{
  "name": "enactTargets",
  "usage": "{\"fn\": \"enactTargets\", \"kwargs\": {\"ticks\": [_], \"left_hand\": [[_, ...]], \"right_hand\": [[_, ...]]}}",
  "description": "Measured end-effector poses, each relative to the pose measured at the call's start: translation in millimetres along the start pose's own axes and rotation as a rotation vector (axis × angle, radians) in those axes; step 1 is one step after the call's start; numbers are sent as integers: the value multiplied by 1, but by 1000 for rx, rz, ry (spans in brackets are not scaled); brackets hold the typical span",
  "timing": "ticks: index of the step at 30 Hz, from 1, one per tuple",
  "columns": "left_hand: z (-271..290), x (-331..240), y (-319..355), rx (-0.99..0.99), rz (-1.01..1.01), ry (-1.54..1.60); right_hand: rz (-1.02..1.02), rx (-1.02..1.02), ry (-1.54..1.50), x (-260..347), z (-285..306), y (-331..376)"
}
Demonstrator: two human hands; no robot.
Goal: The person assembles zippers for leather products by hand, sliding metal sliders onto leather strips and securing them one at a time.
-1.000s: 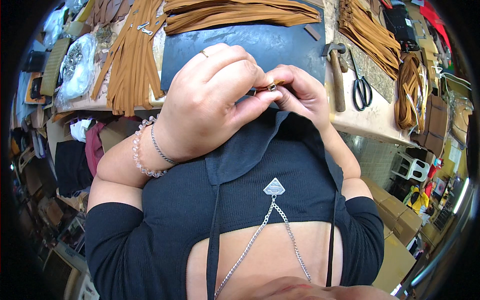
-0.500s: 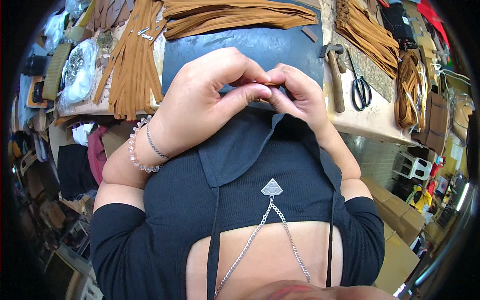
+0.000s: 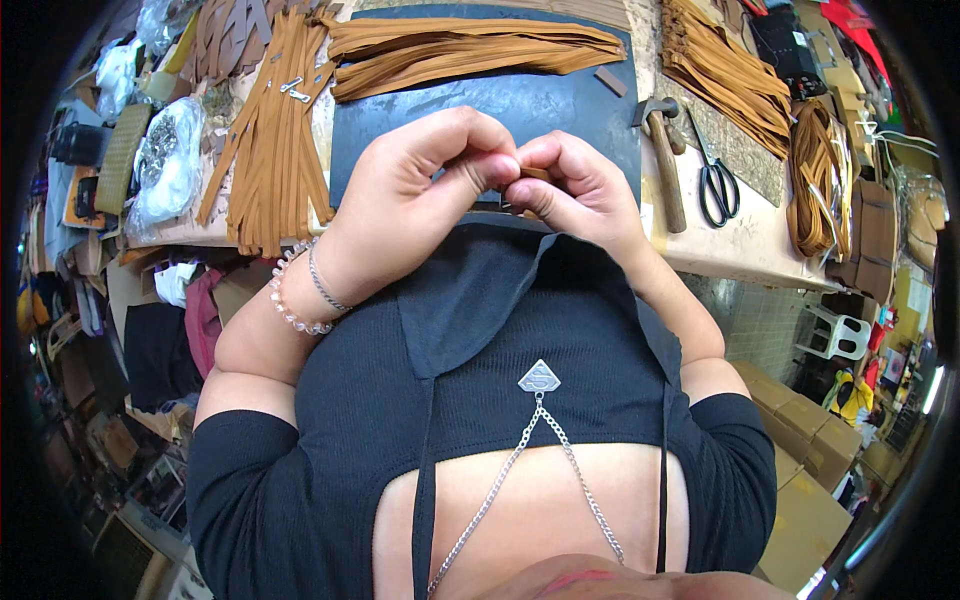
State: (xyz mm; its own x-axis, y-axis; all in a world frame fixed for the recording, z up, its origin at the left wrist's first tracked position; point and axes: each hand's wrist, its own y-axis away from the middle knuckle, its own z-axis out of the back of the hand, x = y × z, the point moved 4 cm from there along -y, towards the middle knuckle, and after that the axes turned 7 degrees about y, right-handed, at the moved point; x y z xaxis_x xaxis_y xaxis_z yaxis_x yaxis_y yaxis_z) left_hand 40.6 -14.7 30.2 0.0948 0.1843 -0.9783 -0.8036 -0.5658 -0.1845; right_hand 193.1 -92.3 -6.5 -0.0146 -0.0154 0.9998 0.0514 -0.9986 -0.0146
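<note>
Close above the near edge of the workbench, my left hand (image 3: 430, 175) and my right hand (image 3: 585, 190) meet, thumbs and forefingers pinched. Between them is the end of a brown zipper tape (image 3: 536, 174); only a small bit shows, and my fingers hide the rest. Past my hands, a long bundle of brown zipper tapes (image 3: 475, 50) lies across a black board (image 3: 400, 105). Left of the board, a second bundle of zipper tapes (image 3: 275, 160) hangs over the bench edge, with silver zipper sliders (image 3: 293, 89) on it.
On the right lie a wooden-handled hammer (image 3: 666, 170), black-handled scissors (image 3: 718, 190) and more brown zipper tapes (image 3: 725, 75). A coiled zipper bundle (image 3: 815, 190) sits at the bench's right end. A clear plastic bag (image 3: 168, 160) of small parts stands left. A white stool (image 3: 835, 332) is on the floor.
My hands have shifted slightly left, and the left fingertips have drawn back to the near side of the brown piece. More of it now shows at my right fingers. The view has moved a little.
</note>
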Motion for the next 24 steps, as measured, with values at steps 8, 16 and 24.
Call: {"fn": "enactTargets", "kwargs": {"ticks": [8, 16, 24], "left_hand": [[7, -13, -2, -40, -76, -139], [0, -21, -2, 22, -207, -346], [2, -2, 1, 70, -31, -106]], "right_hand": [[84, -60, 80, 0, 8, 1], [234, -55, 211, 3, 8, 0], [97, -8, 301, 0, 4, 0]]}}
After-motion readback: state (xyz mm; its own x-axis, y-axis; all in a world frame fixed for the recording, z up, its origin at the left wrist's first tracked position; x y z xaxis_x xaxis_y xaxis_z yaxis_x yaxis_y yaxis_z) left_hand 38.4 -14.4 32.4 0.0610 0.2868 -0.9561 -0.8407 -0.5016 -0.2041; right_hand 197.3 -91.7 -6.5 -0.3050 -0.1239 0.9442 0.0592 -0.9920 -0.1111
